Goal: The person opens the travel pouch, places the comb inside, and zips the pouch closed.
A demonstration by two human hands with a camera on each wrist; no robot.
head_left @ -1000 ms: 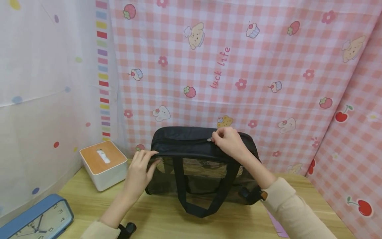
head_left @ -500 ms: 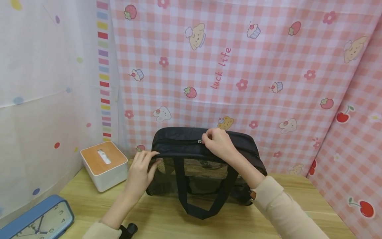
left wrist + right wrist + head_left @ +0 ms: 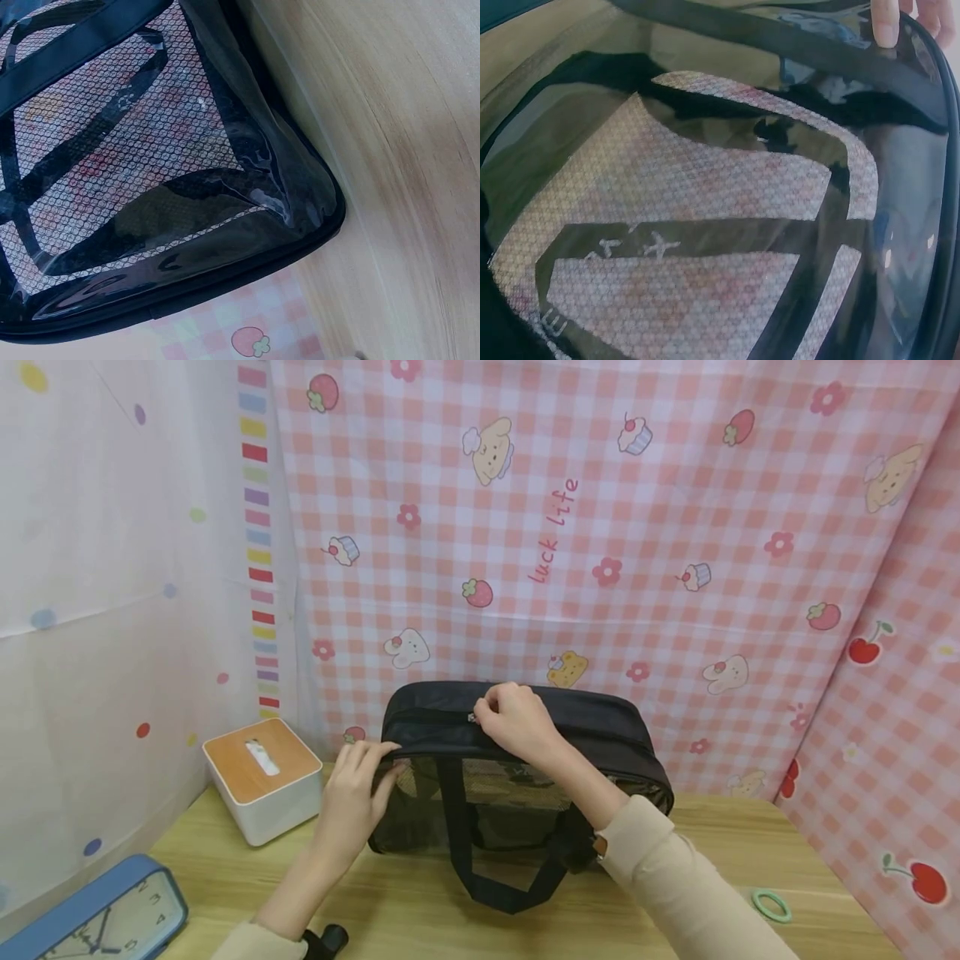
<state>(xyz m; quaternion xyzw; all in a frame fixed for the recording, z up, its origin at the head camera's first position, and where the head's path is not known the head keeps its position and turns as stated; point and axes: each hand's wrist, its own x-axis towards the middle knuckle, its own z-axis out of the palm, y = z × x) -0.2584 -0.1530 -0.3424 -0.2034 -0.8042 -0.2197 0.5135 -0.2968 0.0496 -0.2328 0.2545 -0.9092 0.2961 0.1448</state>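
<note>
A clock (image 3: 112,914), then a tissue box (image 3: 262,777), stand on the desk (image 3: 390,902). The left hand (image 3: 352,797) pinches the top left corner of the bag (image 3: 510,785), which stands upright mid-desk, handle (image 3: 513,902) hanging in front. It looks light and soft-walled, likely to buckle if tugged; the clear front seems slick, the seamed corner a surer hold. The right hand (image 3: 517,722) pinches the small zip pull (image 3: 472,718). Farther right lies a green ring (image 3: 771,906).
</note>
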